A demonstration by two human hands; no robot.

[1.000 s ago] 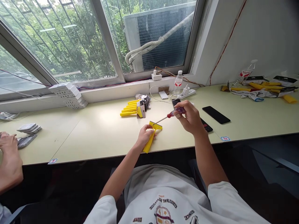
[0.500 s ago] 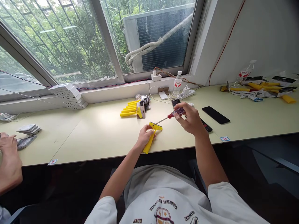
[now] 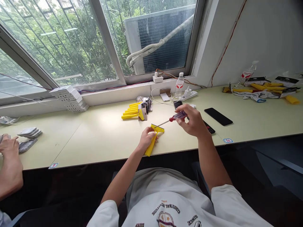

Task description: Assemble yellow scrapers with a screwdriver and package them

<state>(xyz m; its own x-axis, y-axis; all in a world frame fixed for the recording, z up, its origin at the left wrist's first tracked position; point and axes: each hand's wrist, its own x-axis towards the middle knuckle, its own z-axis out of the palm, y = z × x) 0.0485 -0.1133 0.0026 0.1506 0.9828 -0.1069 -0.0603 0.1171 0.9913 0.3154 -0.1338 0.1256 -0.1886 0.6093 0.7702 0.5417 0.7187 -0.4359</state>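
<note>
While the left hand [image 3: 148, 139] stays curled around the neck of a yellow plastic scraper [image 3: 151, 143], the right hand [image 3: 193, 121] pinches a screwdriver [image 3: 178, 116] by its translucent purple-red handle, thumb and fingers closed on it. The screwdriver's thin metal shaft [image 3: 163, 122] points toward 8 o'clock, and its tip sits just beside the scraper's yellow head. From this view I cannot tell whether they touch. That pose barely differs from a second ago, though the right hand has settled slightly lower.

The scraper's head faces 1 o'clock and its handle runs toward 7 o'clock, ending near the front edge of the pale bench [image 3: 99, 142]. I cannot tell whether the handle rests on the bench.

At 12 o'clock from the scraper, a row of yellow-handled scrapers [image 3: 130, 112] lies with the handles fanned to the left. At about 2 o'clock from the right hand lies a black smartphone [image 3: 218, 116], with a dark remote [image 3: 209, 127] closer by. Farther along, at 3 o'clock, yellow handles [image 3: 265, 86] lie heaped on a crumpled cloth [image 3: 255, 96], riding a little higher in view than a second ago.

At far 9 o'clock, a co-worker's hand [image 3: 9, 146] curls beside a grey packet [image 3: 27, 145]; whatever it holds is too hidden to tell.
</note>
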